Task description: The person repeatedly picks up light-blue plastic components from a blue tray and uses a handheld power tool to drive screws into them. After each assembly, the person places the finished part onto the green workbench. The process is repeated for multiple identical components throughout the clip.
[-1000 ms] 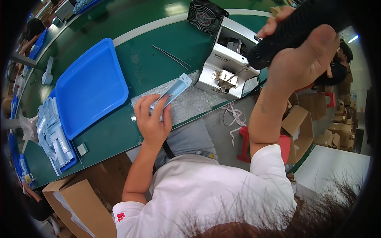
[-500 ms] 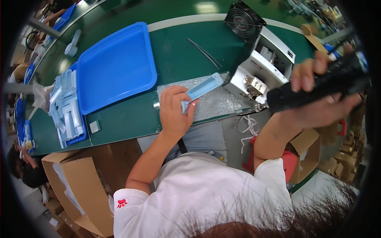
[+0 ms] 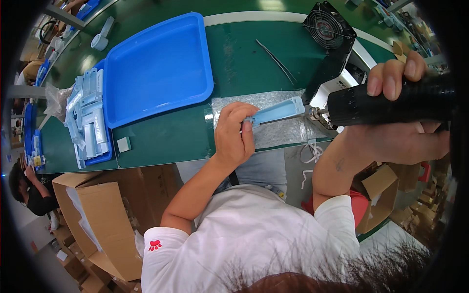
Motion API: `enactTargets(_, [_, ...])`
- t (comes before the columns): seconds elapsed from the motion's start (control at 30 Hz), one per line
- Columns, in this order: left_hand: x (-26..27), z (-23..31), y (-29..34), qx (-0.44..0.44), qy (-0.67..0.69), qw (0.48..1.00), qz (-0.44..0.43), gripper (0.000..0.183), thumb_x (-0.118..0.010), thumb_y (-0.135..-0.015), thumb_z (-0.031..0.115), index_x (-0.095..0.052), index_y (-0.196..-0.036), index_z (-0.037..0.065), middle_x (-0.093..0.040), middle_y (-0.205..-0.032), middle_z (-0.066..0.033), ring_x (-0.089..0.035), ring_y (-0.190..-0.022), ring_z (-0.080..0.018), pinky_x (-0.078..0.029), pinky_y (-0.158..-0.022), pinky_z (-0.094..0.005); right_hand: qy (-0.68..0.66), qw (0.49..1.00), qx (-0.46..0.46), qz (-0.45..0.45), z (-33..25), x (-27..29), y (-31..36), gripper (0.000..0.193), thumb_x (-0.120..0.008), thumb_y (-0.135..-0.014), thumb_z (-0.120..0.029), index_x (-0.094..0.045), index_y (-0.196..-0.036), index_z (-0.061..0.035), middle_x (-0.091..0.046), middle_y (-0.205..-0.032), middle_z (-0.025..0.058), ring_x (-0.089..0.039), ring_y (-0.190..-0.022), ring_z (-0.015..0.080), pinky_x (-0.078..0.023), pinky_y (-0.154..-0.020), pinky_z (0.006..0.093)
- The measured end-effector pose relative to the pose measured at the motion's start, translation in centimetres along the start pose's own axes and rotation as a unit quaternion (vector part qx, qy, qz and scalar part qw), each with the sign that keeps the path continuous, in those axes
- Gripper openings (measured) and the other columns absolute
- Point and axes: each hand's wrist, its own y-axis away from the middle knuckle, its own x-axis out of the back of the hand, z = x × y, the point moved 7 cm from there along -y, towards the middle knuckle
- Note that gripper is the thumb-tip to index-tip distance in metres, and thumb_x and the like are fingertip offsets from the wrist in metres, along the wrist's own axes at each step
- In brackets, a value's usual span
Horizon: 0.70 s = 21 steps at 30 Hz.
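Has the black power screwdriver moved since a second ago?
Yes. The black power screwdriver came down from above the white metal box; its tip now meets the light-blue part.

— What's being worked on?
— A long, light blue plastic housing piece (image 3: 276, 111), lying nearly flat on a silvery bubble-wrap sheet (image 3: 273, 134) at the counter's near edge.
— And the tool?
— A black cylindrical electric screwdriver (image 3: 386, 101), held level, its metal tip touching the piece's right end.

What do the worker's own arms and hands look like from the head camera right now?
Both forearms are bare, with no gloves on the left hand or right hand. Short white T-shirt sleeves end above the elbows; the left sleeve carries a small red paw-print mark. A small dark mark shows on the right forearm. No watch or rings are visible.
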Motion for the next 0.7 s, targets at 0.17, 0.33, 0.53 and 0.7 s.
enactTargets(0.17, [0.0, -0.4, 0.3, -0.019, -0.010, 1.000, 0.004, 0.029, -0.053, -0.088, -0.005, -0.063, -0.115, -0.002, -0.071, -0.105, -0.0157, -0.064, -0.100, -0.0373, -0.054, -0.084, -0.0449, 0.055, 0.998, -0.005, 0.038, 0.7, -0.1, 0.5, 0.080, -0.030, -0.097, -0.073, -0.056, -0.120, -0.0008, -0.053, -0.104, 0.0207, -0.055, -0.068, 0.0236, -0.046, -0.055, 0.0350])
enactTargets(0.33, [0.0, -0.6, 0.4, -0.014, -0.008, 1.000, 0.004, 0.028, -0.053, -0.088, -0.005, -0.065, -0.113, -0.002, -0.071, -0.106, -0.0154, -0.065, -0.100, -0.0371, -0.054, -0.083, -0.0442, -0.041, 0.998, -0.038, -0.013, 2.3, -2.1, 1.2, 0.086, -0.031, -0.096, -0.079, -0.056, -0.120, -0.0014, -0.054, -0.105, 0.0206, -0.056, -0.067, 0.0237, -0.047, -0.054, 0.0354])
enactTargets(0.53, [0.0, -0.8, 0.5, -0.016, -0.006, 1.000, -0.001, 0.027, -0.053, -0.088, -0.005, -0.065, -0.113, -0.002, -0.072, -0.105, -0.0151, -0.065, -0.100, -0.0374, -0.054, -0.084, -0.0443, -0.007, 0.999, -0.025, -0.019, 2.3, -1.5, 1.4, 0.084, -0.032, -0.097, -0.079, -0.057, -0.120, -0.0017, -0.053, -0.106, 0.0200, -0.057, -0.069, 0.0232, -0.048, -0.055, 0.0353])
enactTargets(0.7, [0.1, -0.6, 0.3, -0.008, 0.004, 1.000, -0.016, 0.026, -0.051, -0.090, -0.004, -0.064, -0.112, -0.002, -0.071, -0.105, -0.0150, -0.064, -0.101, -0.0371, -0.053, -0.086, -0.0446, 0.029, 0.999, -0.015, -0.023, 1.8, -0.1, 1.9, 0.082, -0.031, -0.098, -0.078, -0.054, -0.120, -0.0027, -0.051, -0.104, 0.0180, -0.058, -0.070, 0.0212, -0.048, -0.056, 0.0343])
